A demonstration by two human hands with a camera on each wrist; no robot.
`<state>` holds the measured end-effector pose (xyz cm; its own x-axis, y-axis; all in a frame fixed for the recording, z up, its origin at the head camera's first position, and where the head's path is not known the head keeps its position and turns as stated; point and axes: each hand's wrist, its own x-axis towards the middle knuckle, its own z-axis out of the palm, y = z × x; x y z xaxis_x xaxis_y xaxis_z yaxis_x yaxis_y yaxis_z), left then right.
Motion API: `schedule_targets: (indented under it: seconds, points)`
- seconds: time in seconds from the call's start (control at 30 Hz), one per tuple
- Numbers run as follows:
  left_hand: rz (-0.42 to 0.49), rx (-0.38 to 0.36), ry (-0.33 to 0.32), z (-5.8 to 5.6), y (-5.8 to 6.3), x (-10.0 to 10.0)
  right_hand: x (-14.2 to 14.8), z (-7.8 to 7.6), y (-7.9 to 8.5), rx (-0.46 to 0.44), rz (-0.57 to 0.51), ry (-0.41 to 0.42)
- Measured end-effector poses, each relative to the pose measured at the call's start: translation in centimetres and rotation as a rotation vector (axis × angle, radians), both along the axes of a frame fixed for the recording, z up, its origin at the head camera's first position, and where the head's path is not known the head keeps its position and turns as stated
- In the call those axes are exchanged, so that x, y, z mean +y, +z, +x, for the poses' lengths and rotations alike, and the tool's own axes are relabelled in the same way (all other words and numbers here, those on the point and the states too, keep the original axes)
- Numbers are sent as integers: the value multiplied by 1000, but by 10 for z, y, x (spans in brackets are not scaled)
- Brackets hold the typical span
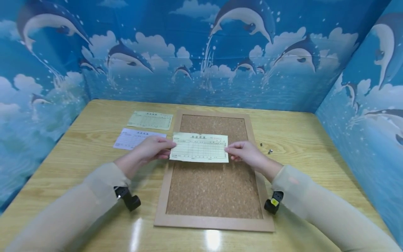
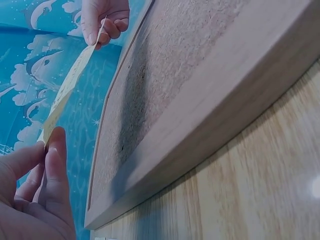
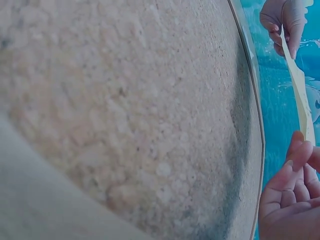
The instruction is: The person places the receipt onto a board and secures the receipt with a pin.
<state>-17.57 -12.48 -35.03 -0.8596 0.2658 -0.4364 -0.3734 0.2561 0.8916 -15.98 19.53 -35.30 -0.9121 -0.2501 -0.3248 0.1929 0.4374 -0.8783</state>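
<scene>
Left hand pinches one short edge of a yellowish printed slip; right hand pinches the opposite edge. Slip spans the gap, raised above a framed cork board, its shadow on the cork. Board lies on the wooden counter. Left of it: green slip, lilac slip nearer the person. Right: small metallic piece.

Left forearm and right forearm angled inward, left grip and right grip facing each other, both pinching
</scene>
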Motion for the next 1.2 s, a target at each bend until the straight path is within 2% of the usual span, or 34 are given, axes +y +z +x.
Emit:
schedule_targets:
  seconds: [0.53, 0.73, 0.97, 1.2]
  points:
    - [72, -22, -2, -3, 0, 7, 7, 0, 0, -13, -29, -34]
    - [65, -18, -1, -5, 3, 12, 11, -2, -1, -19, -40, -67]
    - [54, -34, 31, -8, 5, 18, 15, -1, 1, -25, -35, -71]
    - [18, -1, 31, -11, 5, 23, 19, -1, 1, -8, -70, -69]
